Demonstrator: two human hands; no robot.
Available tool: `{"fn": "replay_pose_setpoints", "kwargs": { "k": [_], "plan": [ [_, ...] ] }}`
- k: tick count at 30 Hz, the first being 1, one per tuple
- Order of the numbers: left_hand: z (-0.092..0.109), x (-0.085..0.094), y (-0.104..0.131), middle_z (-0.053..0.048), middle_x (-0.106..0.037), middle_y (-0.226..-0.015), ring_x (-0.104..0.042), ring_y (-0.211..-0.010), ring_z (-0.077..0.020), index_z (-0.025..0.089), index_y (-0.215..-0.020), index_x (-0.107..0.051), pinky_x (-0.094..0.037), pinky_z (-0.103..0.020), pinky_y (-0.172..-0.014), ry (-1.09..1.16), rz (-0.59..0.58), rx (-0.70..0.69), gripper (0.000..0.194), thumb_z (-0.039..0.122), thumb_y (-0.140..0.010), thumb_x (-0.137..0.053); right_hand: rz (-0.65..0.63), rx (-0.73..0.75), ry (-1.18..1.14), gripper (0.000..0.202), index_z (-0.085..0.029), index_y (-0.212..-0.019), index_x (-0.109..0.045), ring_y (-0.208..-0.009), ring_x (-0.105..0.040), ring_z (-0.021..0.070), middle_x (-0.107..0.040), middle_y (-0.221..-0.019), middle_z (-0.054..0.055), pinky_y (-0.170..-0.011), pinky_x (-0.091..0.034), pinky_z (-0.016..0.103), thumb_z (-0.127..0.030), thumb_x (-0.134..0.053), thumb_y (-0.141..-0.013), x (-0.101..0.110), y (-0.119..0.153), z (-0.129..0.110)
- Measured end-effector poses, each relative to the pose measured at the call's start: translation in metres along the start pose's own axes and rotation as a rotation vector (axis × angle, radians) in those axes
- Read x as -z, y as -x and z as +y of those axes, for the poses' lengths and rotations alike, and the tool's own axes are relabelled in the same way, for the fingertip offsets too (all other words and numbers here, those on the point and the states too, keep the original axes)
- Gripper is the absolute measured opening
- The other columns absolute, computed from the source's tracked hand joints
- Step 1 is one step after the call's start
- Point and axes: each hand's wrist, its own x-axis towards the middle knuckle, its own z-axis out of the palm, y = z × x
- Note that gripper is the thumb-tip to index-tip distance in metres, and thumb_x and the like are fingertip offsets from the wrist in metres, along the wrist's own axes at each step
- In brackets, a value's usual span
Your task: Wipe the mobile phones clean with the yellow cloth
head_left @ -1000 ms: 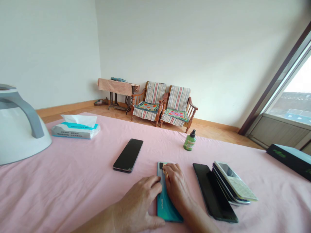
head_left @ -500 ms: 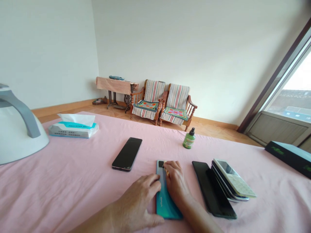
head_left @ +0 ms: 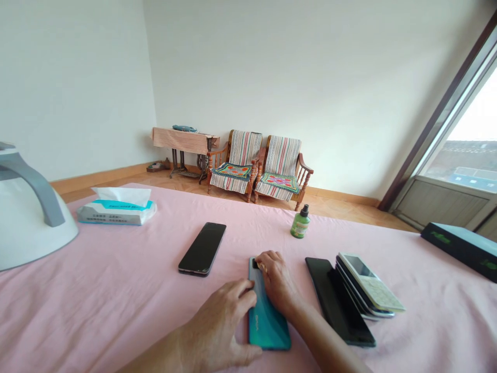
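Observation:
A blue-green phone [head_left: 266, 324] lies back up on the pink cloth [head_left: 151, 305], its camera block at the far end. My left hand [head_left: 221, 321] rests at the phone's left edge, fingers apart, fingertips touching it and the thumb near its bottom corner. With fingers pinched together, my right hand [head_left: 277, 277] presses on the phone's top end beside the cameras; a small pale thing shows at its fingertips, too small to name. A black phone [head_left: 204, 248] lies to the left. On the right, another black phone [head_left: 337, 300] sits against a stack of phones [head_left: 368, 285].
A green spray bottle [head_left: 301, 223] stands beyond my hands. A tissue pack [head_left: 116, 210] and a white kettle [head_left: 31, 212] are at the left. A black box [head_left: 458, 248] lies at the right edge. Two chairs [head_left: 277, 171] stand by the wall.
My right hand has shifted slightly toward the phone's top end. My left hand has stayed in about the same place. The view has tilted a little.

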Motion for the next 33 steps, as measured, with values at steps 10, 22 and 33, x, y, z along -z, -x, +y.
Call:
{"fn": "replay_pose_setpoints", "kwargs": {
  "k": [10, 22, 33],
  "plan": [
    [-0.001, -0.001, 0.001, -0.010, -0.052, -0.125, -0.050, -0.112, -0.0312, 0.020, -0.100, -0.058, -0.041, -0.041, -0.098, -0.012, -0.017, 0.012, 0.053, 0.040, -0.055, -0.080, 0.020, -0.062, -0.042, 0.031, -0.016, -0.101, -0.055, -0.085, -0.053, 0.0195, -0.063, -0.087, 0.007, -0.072, -0.040, 0.028, -0.001, -0.039, -0.080, -0.007, -0.010, 0.005],
    [-0.001, -0.001, 0.000, -0.009, -0.054, -0.118, -0.053, -0.106, -0.0298, 0.020, -0.095, -0.058, -0.043, -0.040, -0.095, -0.012, -0.003, 0.004, 0.049, 0.038, -0.055, -0.080, -0.011, -0.015, -0.066, 0.028, -0.018, -0.096, -0.058, -0.085, -0.053, 0.0186, -0.064, -0.089, 0.005, -0.073, -0.040, 0.027, -0.002, -0.041, -0.080, -0.005, -0.016, 0.003],
    [-0.001, 0.000, 0.000, -0.010, -0.052, -0.124, -0.052, -0.110, -0.0308, 0.019, -0.098, -0.058, -0.042, -0.040, -0.097, -0.015, -0.018, 0.009, 0.051, 0.038, -0.056, -0.079, -0.017, -0.017, -0.072, 0.025, -0.016, -0.094, -0.058, -0.085, -0.051, 0.0189, -0.063, -0.088, 0.006, -0.075, -0.040, 0.028, -0.003, -0.040, -0.083, -0.003, -0.016, 0.001]
  ]
}}
